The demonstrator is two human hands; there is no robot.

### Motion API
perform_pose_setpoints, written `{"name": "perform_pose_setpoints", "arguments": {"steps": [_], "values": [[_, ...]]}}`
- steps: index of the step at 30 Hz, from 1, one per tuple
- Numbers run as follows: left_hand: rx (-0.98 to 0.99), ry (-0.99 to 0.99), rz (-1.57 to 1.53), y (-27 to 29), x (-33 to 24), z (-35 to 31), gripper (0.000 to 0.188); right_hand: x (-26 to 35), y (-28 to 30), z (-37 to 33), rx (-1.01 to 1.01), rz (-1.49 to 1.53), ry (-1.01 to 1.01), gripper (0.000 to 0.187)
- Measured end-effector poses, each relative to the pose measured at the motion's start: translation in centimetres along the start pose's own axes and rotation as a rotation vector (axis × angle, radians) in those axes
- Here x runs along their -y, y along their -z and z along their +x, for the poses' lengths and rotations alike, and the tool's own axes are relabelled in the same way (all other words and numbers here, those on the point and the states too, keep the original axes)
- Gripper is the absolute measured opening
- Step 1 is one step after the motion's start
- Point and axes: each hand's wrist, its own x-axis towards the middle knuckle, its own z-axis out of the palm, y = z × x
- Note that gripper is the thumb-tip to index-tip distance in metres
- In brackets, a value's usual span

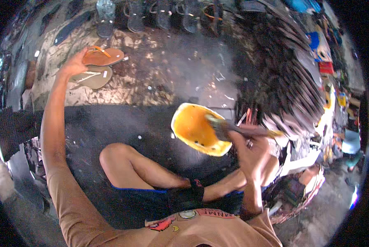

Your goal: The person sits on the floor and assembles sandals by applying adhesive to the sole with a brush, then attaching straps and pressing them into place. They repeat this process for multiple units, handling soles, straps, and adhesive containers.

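Note:
My left hand (74, 62) reaches out to the far left, its fingers closed on the end of a brown sandal (106, 58) with an orange strap. Just below that one lies an olive-green sandal (97, 80) with a pale strap and a small white tag. In my right hand (252, 154) is a brush (244, 131), its handle pointing right. The brush's bristles reach into a pale tub (174, 117) coated inside with orange-yellow paste. How deep the bristles sit is blurred.
Dark sandals (135, 18) stand in a row along the far edge. A large heap of dark soles (281, 70) fills the right side. My crossed legs (126, 166) are near the tub. A basket (312, 193) with scraps sits at the lower right.

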Motion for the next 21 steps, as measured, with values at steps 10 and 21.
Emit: {"name": "perform_pose_setpoints", "arguments": {"steps": [10, 21], "values": [[-0.779, -0.04, -0.157, -0.9, -22.2, -14.8, 0.069, -8.4, -4.7, -1.6, -0.04, -0.067, 0.381, 0.022], [-0.383, -0.128, -2.199, -14.4, -43.7, -25.1, 0.042, -12.7, 2.0, -4.7, -0.037, 0.231, 0.176, 0.031]]}}
